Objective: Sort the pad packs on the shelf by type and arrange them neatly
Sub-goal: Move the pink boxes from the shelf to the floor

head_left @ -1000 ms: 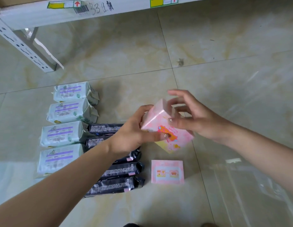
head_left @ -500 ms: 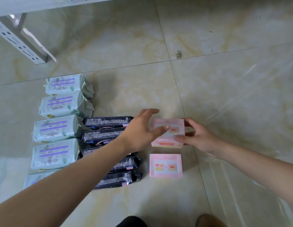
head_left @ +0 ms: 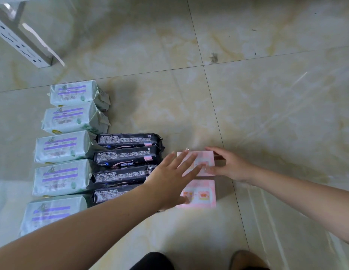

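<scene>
While lying on glossy beige floor tiles (head_left: 267,114), the far pink square pad pack (head_left: 207,156) sits under the left hand (head_left: 169,178), its grip flat and spread; the right hand (head_left: 230,166) pinches its right end.

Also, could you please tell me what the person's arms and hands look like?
Left forearm and right forearm are bare, with no sleeves in view. The left hand and right hand wear no gloves; no watch or bracelet shows.

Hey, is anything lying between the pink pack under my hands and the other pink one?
Nothing visible. Only a narrow strip of floor separates the far pink pack from the near pink pack; your left hand covers the strip's left end.
</scene>
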### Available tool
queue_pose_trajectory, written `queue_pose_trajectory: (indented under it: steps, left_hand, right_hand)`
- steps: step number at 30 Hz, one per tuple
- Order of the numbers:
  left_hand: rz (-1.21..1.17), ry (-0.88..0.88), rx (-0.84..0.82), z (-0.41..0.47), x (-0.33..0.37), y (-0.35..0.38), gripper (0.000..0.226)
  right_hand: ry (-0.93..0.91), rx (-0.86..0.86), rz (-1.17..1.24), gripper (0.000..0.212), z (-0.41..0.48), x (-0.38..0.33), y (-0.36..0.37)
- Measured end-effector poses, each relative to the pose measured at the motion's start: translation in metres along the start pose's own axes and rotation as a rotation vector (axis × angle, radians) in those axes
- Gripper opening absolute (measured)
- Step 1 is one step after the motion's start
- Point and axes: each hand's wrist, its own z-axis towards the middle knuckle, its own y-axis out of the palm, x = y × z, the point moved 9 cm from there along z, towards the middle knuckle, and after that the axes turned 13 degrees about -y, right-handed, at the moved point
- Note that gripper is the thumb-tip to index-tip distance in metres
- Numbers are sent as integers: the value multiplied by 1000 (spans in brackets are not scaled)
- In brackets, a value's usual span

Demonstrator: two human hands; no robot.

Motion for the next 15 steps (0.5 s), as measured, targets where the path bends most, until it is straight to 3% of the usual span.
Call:
queue_pose_trajectory:
  steps: [3,7,12,15]
  left_hand:
    - [3,-20,-42,0,0,6,85]
    - [-6,-69,-67,-4,4,10,88]
    - [-1,-98,-70,-10,6,10,87]
    - [-10,-87,-45,-11,4,8,85]
  right_hand:
    - [31,18,-39,58,-2,9,-3]
    - [76,23,87,25,-4,12,7]
    - [163,29,225,32,-4,15,16]
    - [183,36,158,34,-4,18,14]
